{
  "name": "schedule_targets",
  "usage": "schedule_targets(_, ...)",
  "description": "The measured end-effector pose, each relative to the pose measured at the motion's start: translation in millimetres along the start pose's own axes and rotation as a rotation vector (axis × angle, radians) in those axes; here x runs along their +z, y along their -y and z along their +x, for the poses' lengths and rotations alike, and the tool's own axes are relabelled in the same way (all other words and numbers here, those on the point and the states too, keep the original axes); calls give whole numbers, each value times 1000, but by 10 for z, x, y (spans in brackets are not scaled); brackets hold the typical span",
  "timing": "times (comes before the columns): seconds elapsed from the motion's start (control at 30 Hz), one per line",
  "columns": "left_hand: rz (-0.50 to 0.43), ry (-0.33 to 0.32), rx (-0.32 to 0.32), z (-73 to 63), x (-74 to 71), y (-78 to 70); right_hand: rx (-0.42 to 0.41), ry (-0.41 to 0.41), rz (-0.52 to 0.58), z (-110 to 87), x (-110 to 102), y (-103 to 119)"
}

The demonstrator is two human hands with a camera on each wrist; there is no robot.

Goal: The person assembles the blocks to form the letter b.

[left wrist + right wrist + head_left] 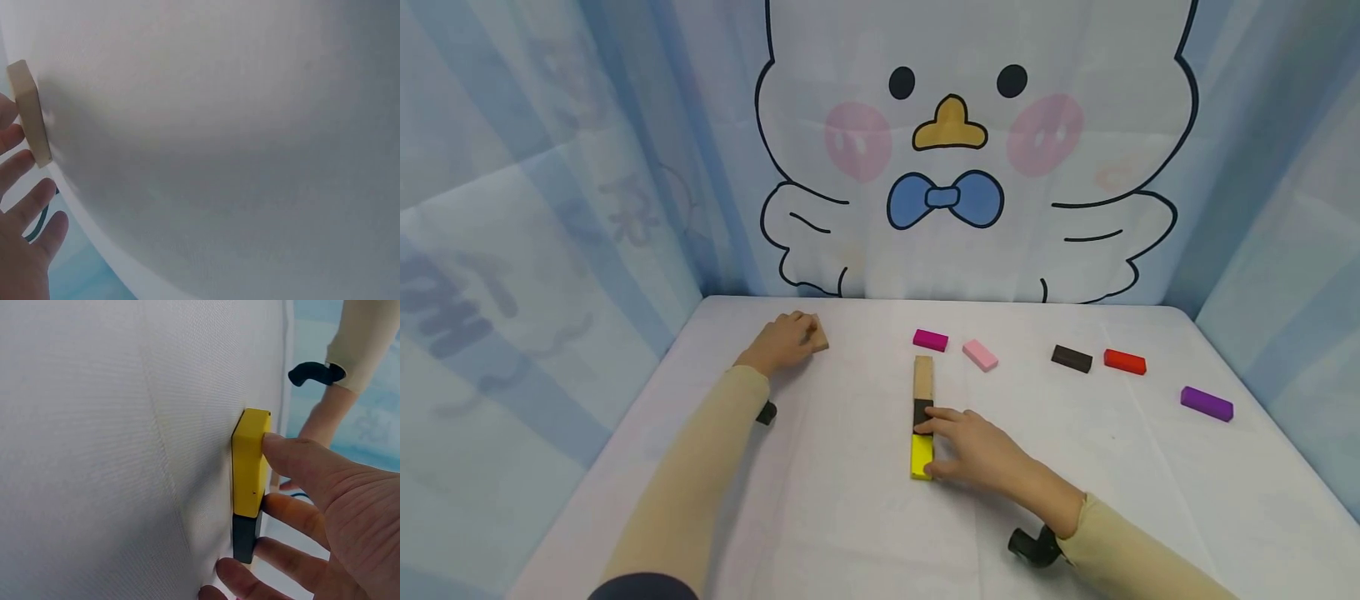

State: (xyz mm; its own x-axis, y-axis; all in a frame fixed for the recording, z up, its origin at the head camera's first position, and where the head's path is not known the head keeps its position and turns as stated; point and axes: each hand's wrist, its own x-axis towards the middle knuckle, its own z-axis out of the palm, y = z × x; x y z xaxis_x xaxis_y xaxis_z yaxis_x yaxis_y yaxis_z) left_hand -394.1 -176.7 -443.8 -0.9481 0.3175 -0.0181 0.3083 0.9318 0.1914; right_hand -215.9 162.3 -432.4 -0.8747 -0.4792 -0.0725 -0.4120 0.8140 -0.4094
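Note:
At the far left of the table, my left hand (785, 342) holds a plain wooden block (820, 333). The left wrist view shows the same wooden block (30, 115) between thumb and fingertips, the other fingers spread. Mid-table, a wooden block (923, 377), a black block (922, 415) and a yellow block (921, 454) lie end to end in a straight row. My right hand (985, 450) rests over this row, its thumb touching the yellow block (249, 469) and its fingertips against the black block (245, 537). Those fingers are loosely bent, not wrapped round a block.
Behind the row lie a magenta block (930, 340) and a pink block (980, 355). Farther right are a dark block (1071, 359), a red block (1124, 362) and a purple block (1207, 403). A curtain (955, 258) hangs along the table's back edge.

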Motion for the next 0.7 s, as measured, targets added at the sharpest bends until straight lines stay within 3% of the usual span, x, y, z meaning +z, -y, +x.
schedule_targets(0.7,-17,17,-1,43,47,-96,10,5,-7,4,0,7)
